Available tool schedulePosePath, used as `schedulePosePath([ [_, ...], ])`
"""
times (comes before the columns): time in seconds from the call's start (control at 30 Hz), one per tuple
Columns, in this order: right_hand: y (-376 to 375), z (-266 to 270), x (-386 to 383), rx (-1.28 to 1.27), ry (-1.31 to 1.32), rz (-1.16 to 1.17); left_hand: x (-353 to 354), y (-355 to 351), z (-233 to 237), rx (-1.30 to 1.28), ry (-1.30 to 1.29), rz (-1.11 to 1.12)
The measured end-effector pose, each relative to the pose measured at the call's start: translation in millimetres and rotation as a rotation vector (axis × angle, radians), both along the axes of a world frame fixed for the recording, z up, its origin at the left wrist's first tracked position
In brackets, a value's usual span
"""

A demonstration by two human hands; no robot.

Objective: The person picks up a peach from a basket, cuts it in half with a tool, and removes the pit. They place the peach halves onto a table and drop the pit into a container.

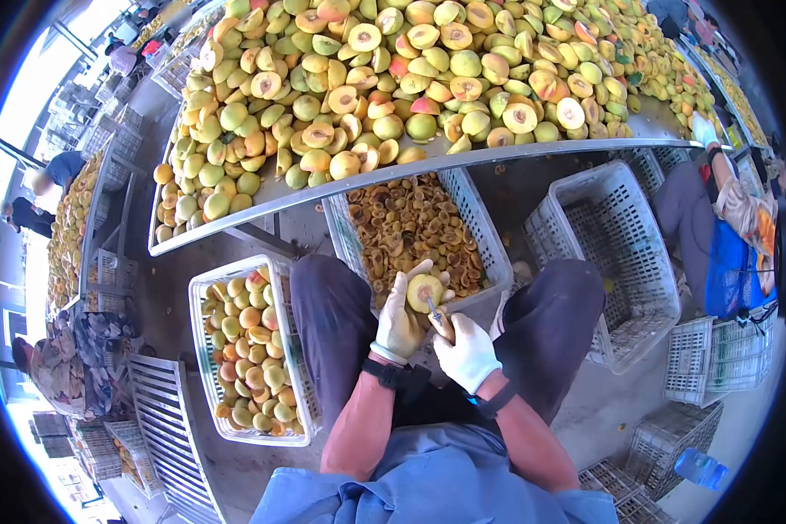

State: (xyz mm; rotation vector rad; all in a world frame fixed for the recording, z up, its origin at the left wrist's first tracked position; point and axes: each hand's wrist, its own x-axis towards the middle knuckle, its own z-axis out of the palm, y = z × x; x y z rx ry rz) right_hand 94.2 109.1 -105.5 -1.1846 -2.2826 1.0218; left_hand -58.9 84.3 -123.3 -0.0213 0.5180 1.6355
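Observation:
My left hand (399,325), in a white glove, holds a halved yellow peach (425,289) with its cut face turned up toward me. My right hand (468,355), also gloved, is closed around the wooden handle of a pitting tool (442,325). The tool's metal tip meets the cut face near its middle. Both hands are between my knees, above the near end of a plastic crate (486,210) that contains many brown, pitted-looking fruit pieces.
A metal table (393,171) piled with halved peaches stands ahead. A white crate of peaches (197,349) sits at my left, a grey crate (620,227) at my right. A slatted rack (168,419) lies at left. Other people work at both sides; a bottle (700,469) is lower right.

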Motion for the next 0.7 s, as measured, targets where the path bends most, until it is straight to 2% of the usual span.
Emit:
schedulePosePath([
  [0.03, 0, 1, 2, -0.001, -0.009, 0.005, 0, 0, 5, -0.045, 0.048, 0.002],
  [0.1, 3, 5, 6, -0.031, 0.129, -0.028, -2, -1, 7, 0.02, -0.063, -0.003],
  [0.13, 4, 9, 8, -0.3, 0.161, -0.084, -3, -1, 2, 0.069, -0.023, 0.008],
  [0.17, 5, 10, 9, -0.312, 0.202, -0.112, -3, -1, 3, 0.116, 0.017, 0.019],
  [0.23, 10, 20, 12, -0.108, 0.176, -0.081, 0, -3, 5, 0.078, 0.111, 0.024],
  [0.27, 12, 22, 13, -0.108, 0.175, -0.078, -2, -4, 5, 0.065, 0.107, -0.053],
  [0.33, 15, 25, 16, 0.119, 0.119, -0.014, -2, -6, 5, 0.029, 0.144, -0.165],
  [0.37, 16, 24, 17, 0.12, 0.12, -0.009, -2, -7, 2, 0.029, 0.145, -0.159],
  [0.43, 15, 23, 17, 0.176, 0.026, 0.031, 1, -9, -5, -0.09, -0.014, -0.112],
  [0.47, 15, 24, 16, 0.175, 0.027, 0.035, 4, -7, 1, -0.187, -0.011, -0.084],
  [0.57, 14, 26, 10, 0.13, -0.088, 0.09, 1, -8, -10, -0.176, 0.061, -0.18],
  [0.7, 13, 20, 2, 0.029, -0.226, 0.119, -2, -10, -11, -0.139, 0.007, -0.23],
])
